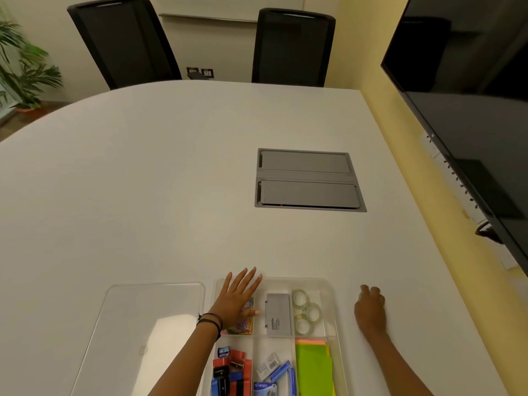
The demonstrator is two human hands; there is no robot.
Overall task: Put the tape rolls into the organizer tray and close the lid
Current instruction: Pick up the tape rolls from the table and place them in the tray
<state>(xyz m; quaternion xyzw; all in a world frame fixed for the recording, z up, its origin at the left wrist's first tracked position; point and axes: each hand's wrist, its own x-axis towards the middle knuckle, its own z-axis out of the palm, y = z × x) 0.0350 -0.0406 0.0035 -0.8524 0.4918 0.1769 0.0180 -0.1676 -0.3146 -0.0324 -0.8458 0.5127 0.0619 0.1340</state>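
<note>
The clear organizer tray [328,284] sits at the table's near edge. Three clear tape rolls [306,311] lie in its far right compartment. The clear lid [137,324] lies flat on the table, left of the tray and apart from it. My left hand [237,302] rests flat with its fingers spread over the tray's far left compartment and holds nothing. My right hand [370,308] is on the table just right of the tray. Its fingers are curled down over a clear tape roll [360,296], of which only a sliver shows.
Other tray compartments hold a grey box [277,314], coloured clips, sharpeners [228,367], staple boxes [274,372] and green sticky notes [313,367]. A grey cable hatch [308,178] is set into the white table [143,195]. Two black chairs stand behind, with a screen [471,110] on the right wall.
</note>
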